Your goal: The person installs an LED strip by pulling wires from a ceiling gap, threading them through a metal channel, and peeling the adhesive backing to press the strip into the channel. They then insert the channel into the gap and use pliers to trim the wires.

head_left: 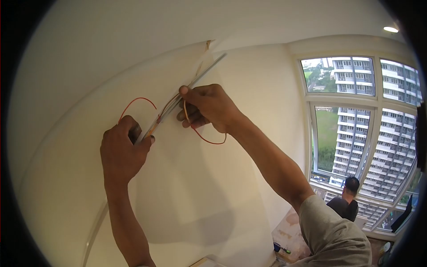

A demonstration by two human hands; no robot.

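Observation:
My left hand (124, 149) is closed around a long, narrow grey strip (207, 70) that slants up to the right in front of the wall. Farther up the same strip, my right hand (209, 107) pinches it between thumb and fingers, together with thin wires (168, 105) that run along it. A red wire (138, 98) arcs up out of my left hand, its end loose in the air. Below my right hand hangs another loop of red wire (207, 141). The palm side of my left hand is hidden.
A brownish cable (208, 44) comes out at the ceiling edge and leads down toward the strip. At right are large windows (342, 100), with a person (350, 196) low in front of them. Small tools (281, 248) lie on the floor.

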